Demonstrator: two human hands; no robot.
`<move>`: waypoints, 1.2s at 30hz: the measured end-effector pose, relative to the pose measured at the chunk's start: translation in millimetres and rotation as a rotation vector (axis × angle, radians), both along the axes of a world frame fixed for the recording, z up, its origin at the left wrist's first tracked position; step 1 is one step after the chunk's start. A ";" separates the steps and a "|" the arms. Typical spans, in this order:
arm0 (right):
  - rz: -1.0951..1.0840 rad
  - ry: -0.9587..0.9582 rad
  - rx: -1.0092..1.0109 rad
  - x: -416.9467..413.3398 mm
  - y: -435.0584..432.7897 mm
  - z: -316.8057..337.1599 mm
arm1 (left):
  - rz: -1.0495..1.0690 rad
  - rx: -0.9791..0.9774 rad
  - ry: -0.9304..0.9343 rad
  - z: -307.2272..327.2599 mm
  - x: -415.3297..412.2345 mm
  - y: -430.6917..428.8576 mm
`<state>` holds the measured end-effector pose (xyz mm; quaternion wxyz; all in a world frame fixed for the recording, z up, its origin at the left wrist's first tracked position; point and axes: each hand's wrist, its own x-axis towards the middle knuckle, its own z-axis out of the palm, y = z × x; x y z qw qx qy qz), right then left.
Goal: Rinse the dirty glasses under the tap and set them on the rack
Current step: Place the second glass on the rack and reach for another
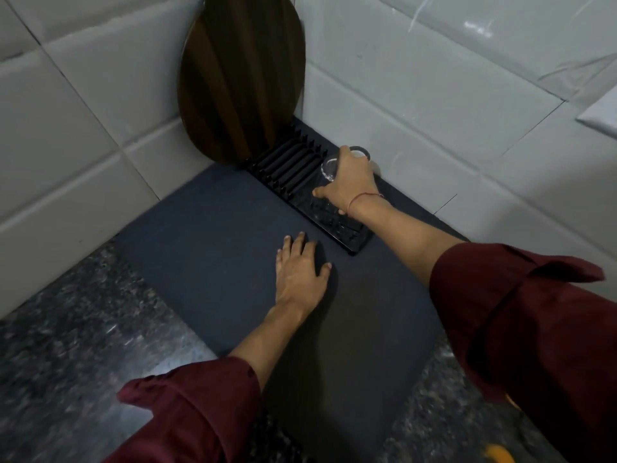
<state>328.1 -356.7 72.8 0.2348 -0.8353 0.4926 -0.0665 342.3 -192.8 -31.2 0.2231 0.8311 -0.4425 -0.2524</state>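
At the back corner of the desk (pixel 66 329), by the tiled wall, a black rack (pixel 287 165) sits on a dark mat (pixel 207 235), and a brown wooden board (pixel 243 78) leans up behind it. Over the rack, the right hand (pixel 350 182) curls its fingers around a clear glass (pixel 329 170), and a second glass (pixel 363 151) peeks out just behind that hand. The left hand (pixel 300 265) lies flat on the mat with straight fingers and holds nothing.
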 end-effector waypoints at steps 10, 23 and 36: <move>-0.197 -0.236 0.052 -78.6 51.1 20.0 | -0.030 -0.066 0.108 15.8 -47.4 14.4; -0.782 -0.643 0.075 -393.4 168.5 84.5 | -0.359 -0.228 0.118 26.9 -228.3 77.1; -0.796 -0.437 0.194 -452.9 197.6 -30.0 | -0.528 -0.045 -0.069 16.4 -281.6 90.4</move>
